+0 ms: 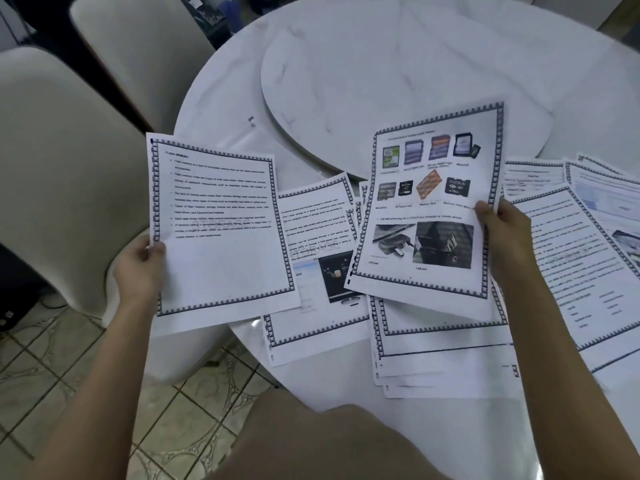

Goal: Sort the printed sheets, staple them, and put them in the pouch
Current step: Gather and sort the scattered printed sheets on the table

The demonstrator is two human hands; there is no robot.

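Left hand (pixel 140 268) pinches the lower left edge of a white text-only sheet with a dark patterned border (pixel 221 230), held out past the table rim. Right hand (pixel 502 233) grips the right edge of a matching sheet of memory-card photos (pixel 429 209) above the loose bordered sheets (pixel 571 271) fanned over the round white marble table (pixel 450 64). Risky: these one-edge grips could let a page slip to the patterned tile floor (pixel 69 375), and a careless brush could scramble the overlapping piles. Cream chairs (pixel 52 150) stand left; no pouch or stapler in view.
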